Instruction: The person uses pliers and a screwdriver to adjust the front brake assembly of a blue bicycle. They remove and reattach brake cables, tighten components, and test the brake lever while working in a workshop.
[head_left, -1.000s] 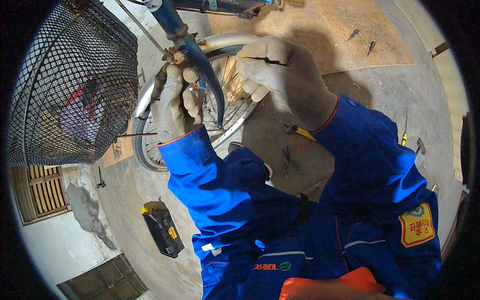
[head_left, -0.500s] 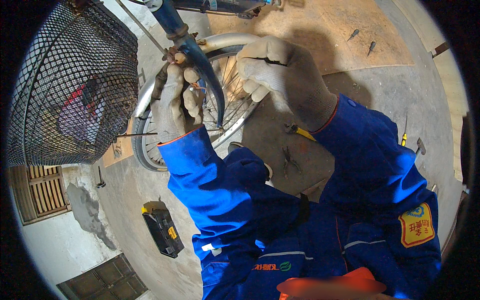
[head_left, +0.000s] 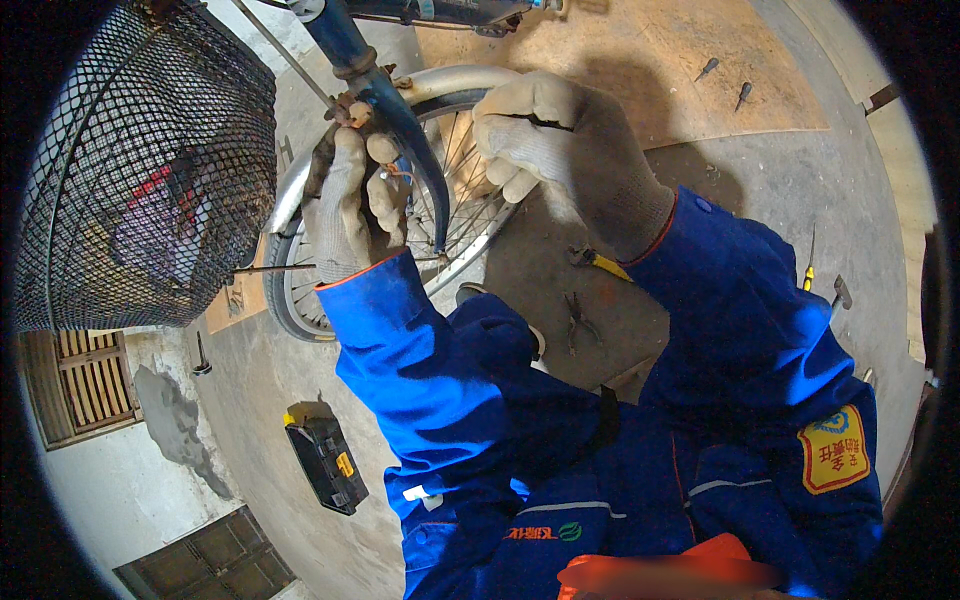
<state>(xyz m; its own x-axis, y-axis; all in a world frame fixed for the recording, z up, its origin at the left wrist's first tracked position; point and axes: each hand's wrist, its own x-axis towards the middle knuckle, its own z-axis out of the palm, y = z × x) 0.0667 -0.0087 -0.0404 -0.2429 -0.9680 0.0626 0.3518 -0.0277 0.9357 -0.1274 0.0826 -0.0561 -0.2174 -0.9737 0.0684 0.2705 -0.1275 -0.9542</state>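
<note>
A bicycle's dark blue front fork slants down over the spoked front wheel and its silver mudguard. My left hand, in a pale knitted glove, is beside the fork, just below a rusty bolted joint. Its fingers are curled, with a bit of orange wire showing near the fingertips; what they grip is hidden. Right of the fork, my right hand, gloved too, is raised with its fingers pinched together. Anything inside that pinch is hidden from view.
A black mesh basket with cloth-like things inside fills the left. Pliers, a yellow-handled tool, a hammer and screwdrivers lie about on the floor and board. A black toolbox sits at lower left.
Almost nothing differs. My left hand shifts very slightly by the fork, and my right hand keeps its place and pinch.
</note>
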